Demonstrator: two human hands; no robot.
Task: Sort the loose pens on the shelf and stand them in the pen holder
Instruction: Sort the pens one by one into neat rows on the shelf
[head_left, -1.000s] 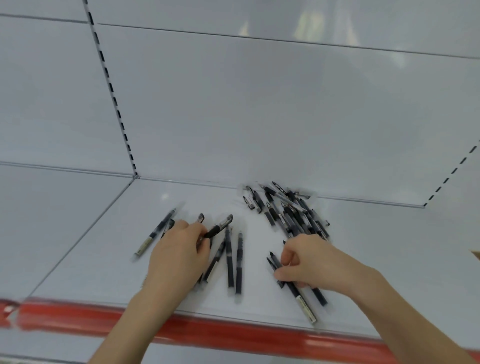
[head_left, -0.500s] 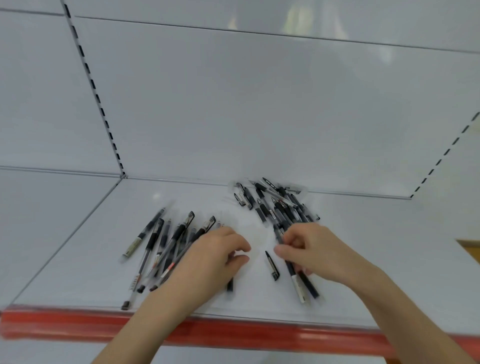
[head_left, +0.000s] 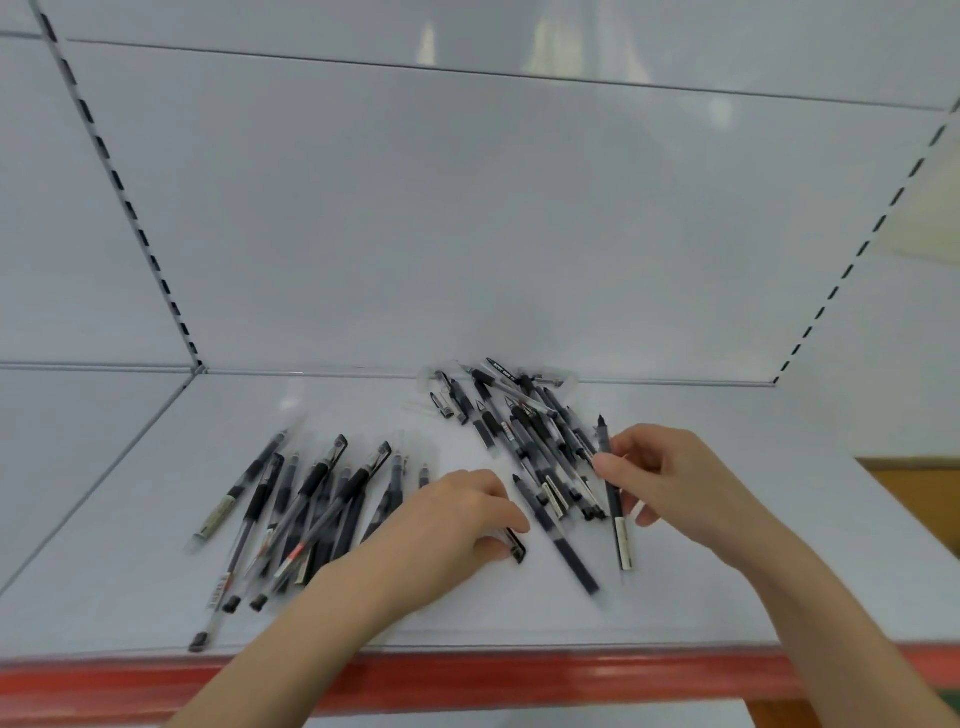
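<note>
Pinching long pen (head_left: 621, 540), right hand (head_left: 675, 486), left hand (head_left: 447, 519) curled round short pen (head_left: 517, 546)

Bare shelf (head_left: 753, 587) surface lies right of the right hand (head_left: 675, 483) and along the front, behind the red edge (head_left: 467, 675). A bare strip runs between the left pile (head_left: 311, 504) and the back panel (head_left: 467, 234). The right pile (head_left: 524, 431) blocks the rear centre, up to the panel. The narrow lane between the piles is closed in front by the left hand (head_left: 447, 519) and a loose pen (head_left: 561, 545).
</note>
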